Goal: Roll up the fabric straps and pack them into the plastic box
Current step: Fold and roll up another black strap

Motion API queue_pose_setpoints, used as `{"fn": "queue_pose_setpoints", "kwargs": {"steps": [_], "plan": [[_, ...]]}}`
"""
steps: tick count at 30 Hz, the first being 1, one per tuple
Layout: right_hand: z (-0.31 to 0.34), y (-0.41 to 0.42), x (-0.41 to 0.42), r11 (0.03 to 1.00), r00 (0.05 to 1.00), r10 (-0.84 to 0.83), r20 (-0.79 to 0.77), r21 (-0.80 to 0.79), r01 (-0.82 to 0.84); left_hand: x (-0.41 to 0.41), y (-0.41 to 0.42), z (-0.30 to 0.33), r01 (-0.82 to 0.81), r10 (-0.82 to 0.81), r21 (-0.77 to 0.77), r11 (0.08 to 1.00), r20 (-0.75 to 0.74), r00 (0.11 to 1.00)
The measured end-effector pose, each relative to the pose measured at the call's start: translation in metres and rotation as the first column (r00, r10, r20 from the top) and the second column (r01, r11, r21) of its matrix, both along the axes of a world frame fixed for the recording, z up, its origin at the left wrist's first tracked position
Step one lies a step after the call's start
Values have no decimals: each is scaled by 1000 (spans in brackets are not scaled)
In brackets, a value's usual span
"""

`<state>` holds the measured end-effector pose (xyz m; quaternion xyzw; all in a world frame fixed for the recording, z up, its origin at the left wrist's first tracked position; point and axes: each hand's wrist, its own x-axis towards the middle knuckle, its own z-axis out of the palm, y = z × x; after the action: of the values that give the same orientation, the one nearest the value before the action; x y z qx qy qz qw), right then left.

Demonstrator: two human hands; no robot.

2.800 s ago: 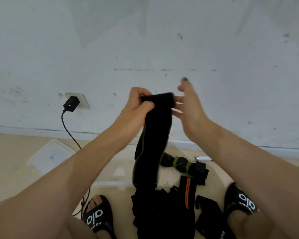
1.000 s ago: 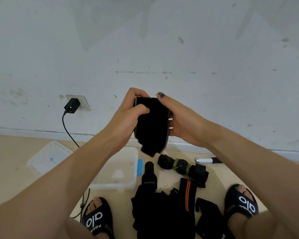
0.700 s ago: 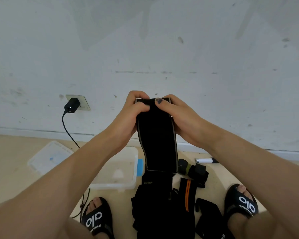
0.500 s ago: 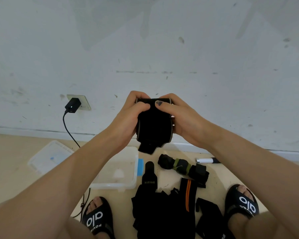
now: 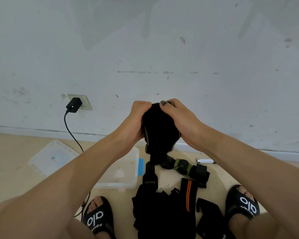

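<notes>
A wide black fabric strap [image 5: 160, 128] is wound into a thick roll held up in front of the wall. My left hand [image 5: 134, 124] grips its left side and my right hand [image 5: 178, 119] grips its right side, thumb on top. A short tail hangs from the roll's underside. The clear plastic box [image 5: 126, 176] stands open on the floor below my left forearm, partly hidden by it. More black straps lie in a pile [image 5: 164, 209] between my feet, one with an orange stripe [image 5: 188, 192].
The box's clear lid [image 5: 52, 157] lies on the floor to the left. A rolled strap with green bands [image 5: 185, 167] and a white marker [image 5: 204, 160] lie near the wall. A charger [image 5: 73, 105] is plugged into a socket, its cable running down past my left sandal [image 5: 97, 218].
The long hanging length of strap has been wound up into the roll. Both hands have closed more tightly around it and sit slightly lower, leaving only a short tail.
</notes>
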<state>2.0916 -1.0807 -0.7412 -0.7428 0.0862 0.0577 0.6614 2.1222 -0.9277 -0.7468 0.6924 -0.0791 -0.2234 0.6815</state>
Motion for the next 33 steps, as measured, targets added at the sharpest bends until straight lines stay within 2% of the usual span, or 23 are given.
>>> {"fn": "queue_pose_setpoints", "kwargs": {"steps": [6,10,15,18,22,27,30,33], "plan": [[7,-6,2,987,998,49,-34,155,-43,10,7,7,-68,67,18,998,15,998],[11,-12,14,932,958,-276,-74,221,286,11,4,11,-150,137,109,983,119,983],[-5,14,1,932,959,-161,-232,284,225,-11,-14,-8,-68,66,131,989,18,998],[3,2,3,946,975,-155,-157,260,192,-7,-7,-3,-38,37,97,995,11,999],[11,-9,13,912,950,-294,-105,267,312,5,-2,4,-123,121,30,992,53,991],[4,9,-4,956,991,-18,-136,287,57,-4,-4,-4,-55,54,43,998,41,998],[3,3,-2,980,996,49,-79,196,-33,-1,1,-2,-48,46,42,998,52,998],[-1,2,0,991,994,65,-90,121,-54,5,2,1,-68,66,17,998,103,992]]}}
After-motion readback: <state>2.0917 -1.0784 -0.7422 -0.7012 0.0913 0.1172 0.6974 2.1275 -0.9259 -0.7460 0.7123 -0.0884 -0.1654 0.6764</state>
